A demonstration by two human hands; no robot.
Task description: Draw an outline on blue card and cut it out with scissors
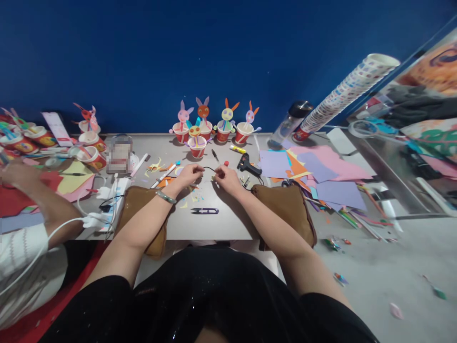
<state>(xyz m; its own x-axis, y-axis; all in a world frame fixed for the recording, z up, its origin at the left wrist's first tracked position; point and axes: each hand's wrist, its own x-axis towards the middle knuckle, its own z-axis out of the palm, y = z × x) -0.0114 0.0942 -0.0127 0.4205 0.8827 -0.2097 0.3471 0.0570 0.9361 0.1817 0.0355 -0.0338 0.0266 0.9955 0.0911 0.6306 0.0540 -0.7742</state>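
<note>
While the left hand [191,176] and the right hand [227,179] face each other just apart over the counter [232,224], a thin dark strand [209,167] bends in a shallow curve between their fingertips. The left grip is drawn in, thumb and fingertips close together; the right grip is curled likewise. I cannot tell whether either is pinching the strand or something smaller.

Close around them lie a black pen [214,155], a yellow tube [237,149] and a black glue gun [249,165], the last crowding the right hand's far side. Slim dark snips [204,211] lie crosswise nearer the body. Beyond the hands, five red paper cups [197,148] with rabbit-like figures stand before a flat blue partition [228,57]. Paper scraps [194,196] litter the surface beneath the hands.

Soft brown cushions [287,209] with seamed edges sit under or beside both forearms. To the right, smooth purple sheets [274,164] overlap pink and orange ones, behind them a clear cylindrical bottle [288,126] with a shiny dark cap and a tall, leaning column of nested cups [352,93]. At the left, a white power strip [116,205] trails cables near a co-worker's arm [46,195].
</note>
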